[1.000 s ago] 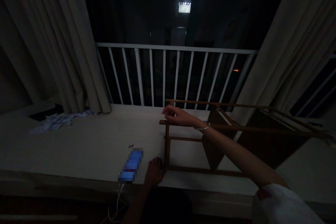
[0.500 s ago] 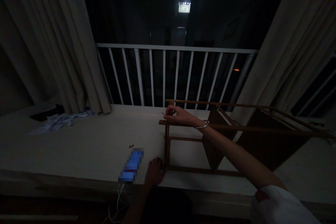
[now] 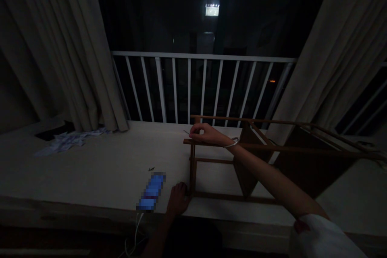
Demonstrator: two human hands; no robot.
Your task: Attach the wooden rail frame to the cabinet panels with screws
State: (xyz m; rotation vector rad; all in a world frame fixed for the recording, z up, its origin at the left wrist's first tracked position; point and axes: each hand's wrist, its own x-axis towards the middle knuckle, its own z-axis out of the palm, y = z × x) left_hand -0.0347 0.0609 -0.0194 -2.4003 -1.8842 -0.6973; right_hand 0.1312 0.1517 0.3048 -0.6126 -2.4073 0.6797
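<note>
A dim room at night: pale curtains (image 3: 60, 48) hang either side of a white barred railing (image 3: 199, 55), and a broad, matt, light table (image 3: 105, 161) runs in front of it. On the table a slim wooden frame (image 3: 272, 148) lies on its side. By the look of it, it is largely assembled, with thin square rails already joined to flat dark panels.

The right hand (image 3: 207, 134), a metal bangle (image 3: 231, 144) at the wrist, rests on the upper rail's end, fingertips pinched shut on what looks like a thin pin (image 3: 186, 132). The left hand (image 3: 178, 199) sits curled at the foot of the corner post; the dark hides whether it grips.

Just beside it lies a lit phone (image 3: 151, 190) with a white cable (image 3: 134, 229). Crumpled papers (image 3: 65, 142) are heaped far left.
</note>
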